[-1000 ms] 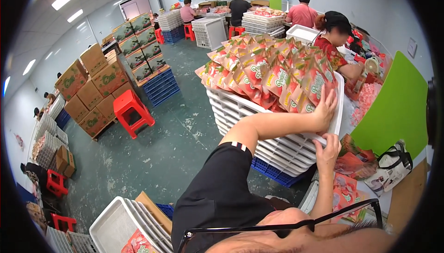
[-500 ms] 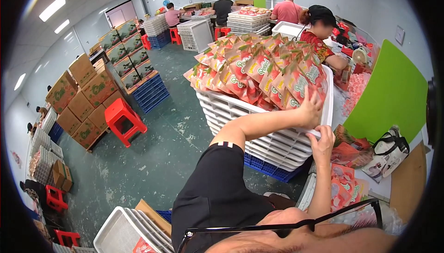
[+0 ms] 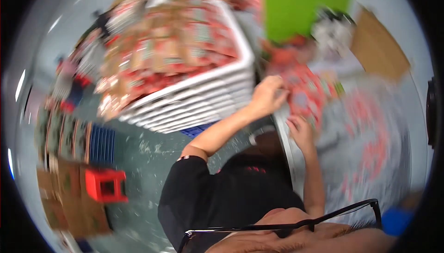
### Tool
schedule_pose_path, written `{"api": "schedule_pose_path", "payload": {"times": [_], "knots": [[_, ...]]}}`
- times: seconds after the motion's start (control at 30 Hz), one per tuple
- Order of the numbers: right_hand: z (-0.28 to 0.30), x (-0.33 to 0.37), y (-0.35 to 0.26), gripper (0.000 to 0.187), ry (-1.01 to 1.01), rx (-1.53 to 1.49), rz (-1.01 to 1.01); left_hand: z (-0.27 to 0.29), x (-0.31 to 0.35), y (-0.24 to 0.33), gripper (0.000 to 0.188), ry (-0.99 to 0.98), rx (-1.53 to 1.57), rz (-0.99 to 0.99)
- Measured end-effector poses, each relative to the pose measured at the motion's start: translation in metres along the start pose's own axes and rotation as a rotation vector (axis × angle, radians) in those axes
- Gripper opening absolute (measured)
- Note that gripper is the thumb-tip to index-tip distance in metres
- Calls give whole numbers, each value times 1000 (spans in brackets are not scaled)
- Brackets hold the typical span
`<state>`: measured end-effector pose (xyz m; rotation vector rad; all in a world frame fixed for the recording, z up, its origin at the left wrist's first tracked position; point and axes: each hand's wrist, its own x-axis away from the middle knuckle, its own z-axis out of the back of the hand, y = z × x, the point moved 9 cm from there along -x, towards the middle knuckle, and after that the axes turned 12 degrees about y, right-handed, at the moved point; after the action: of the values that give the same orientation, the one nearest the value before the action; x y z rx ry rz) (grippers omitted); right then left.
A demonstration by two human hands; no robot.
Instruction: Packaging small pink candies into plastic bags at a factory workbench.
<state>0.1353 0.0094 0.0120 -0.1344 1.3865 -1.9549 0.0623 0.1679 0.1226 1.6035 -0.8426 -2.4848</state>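
Observation:
My left hand (image 3: 269, 97) reaches across to the edge of the work table, beside a pile of red printed pouches (image 3: 306, 89). Its thumb and fingers are apart, and I see nothing in them. My right hand (image 3: 301, 133) is at the pile's near side, its fingers slightly spread. Blur hides whether either hand touches a pouch. Left of them, a stack of white plastic trays (image 3: 199, 93) carries many tan-and-red pouches (image 3: 171, 45) in its top tray.
Clear plastic sheeting (image 3: 365, 137) with red pieces covers the table at right. Behind stand a green panel (image 3: 307, 6), a white bag (image 3: 330, 33) and a brown board (image 3: 379, 45). A red stool (image 3: 106, 185) and cardboard boxes (image 3: 76, 193) stand on the floor at left.
My view has swung right and down toward the table. My left hand has left the pouches in the top tray, and my right hand has left the tray's rim; both are now by the table pouches.

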Motion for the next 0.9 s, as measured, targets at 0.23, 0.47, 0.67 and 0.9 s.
{"api": "schedule_pose_path", "payload": {"times": [0.23, 0.47, 0.67, 0.9], "knots": [[67, 94, 43, 12, 242, 57, -217, -148, 114, 27, 41, -581, 94, 131], [92, 137, 63, 13, 300, 90, -319, -185, 165, 38, 26, -644, -9, -186], [97, 124, 29, 19, 459, 309, -78, -190, 188, 34, 16, -748, 141, 78], [82, 126, 0, 34, 459, 650, 285, -191, 223, 12, 20, -858, 644, 1110]]}}
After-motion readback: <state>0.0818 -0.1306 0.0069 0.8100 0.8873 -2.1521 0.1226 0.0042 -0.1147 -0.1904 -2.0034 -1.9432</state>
